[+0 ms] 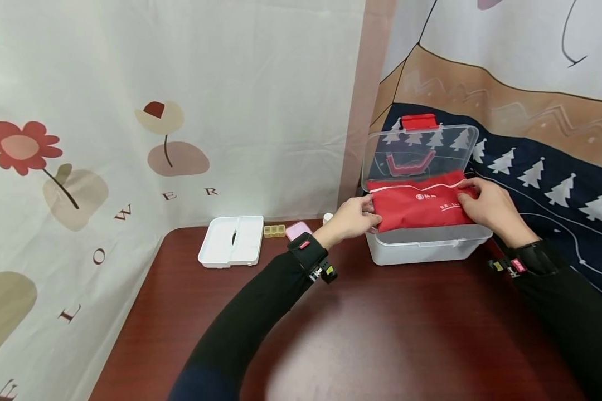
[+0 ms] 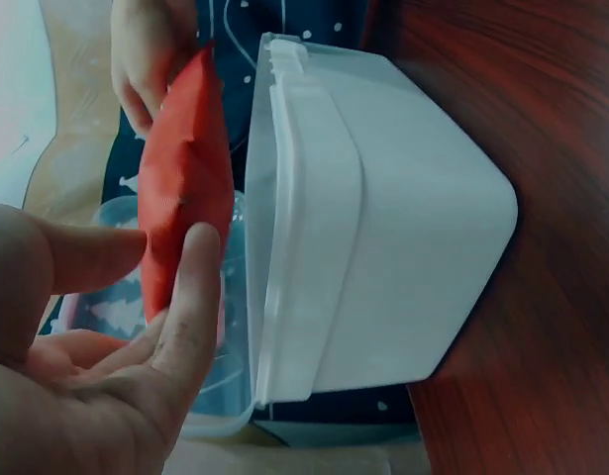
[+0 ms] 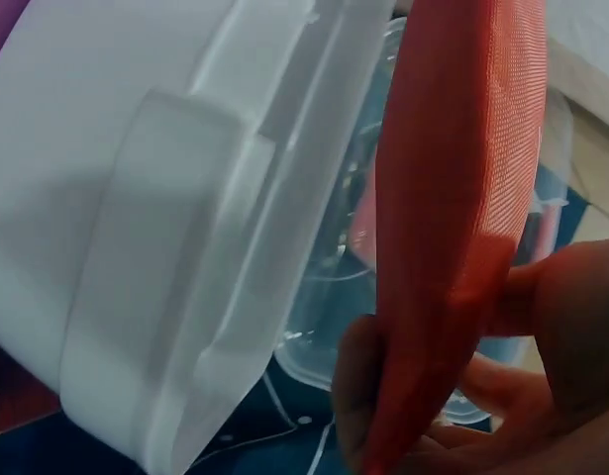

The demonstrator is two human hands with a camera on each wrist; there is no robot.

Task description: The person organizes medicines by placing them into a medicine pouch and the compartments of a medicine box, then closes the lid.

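A red zippered pouch (image 1: 416, 203) with white print is held level above a white plastic box (image 1: 421, 248). My left hand (image 1: 353, 218) pinches the pouch's left end between thumb and fingers. At the other end my right hand (image 1: 494, 203) grips it, thumb on the front. In the left wrist view the pouch (image 2: 188, 168) appears edge-on beside the box's open rim (image 2: 274, 237). The right wrist view shows fingers curled round the pouch (image 3: 453, 228). Behind it stands the raised clear lid (image 1: 451, 147) with a pink handle and a red latch. The inside of the box is mostly hidden.
On the brown table (image 1: 381, 334), left of the box, sit an open white case (image 1: 233, 240), a small yellow compartment box (image 1: 274, 231), a pink case (image 1: 298, 229) and a white-capped item (image 1: 328, 217). Printed curtains (image 1: 281, 111) hang behind the table and along its right side.
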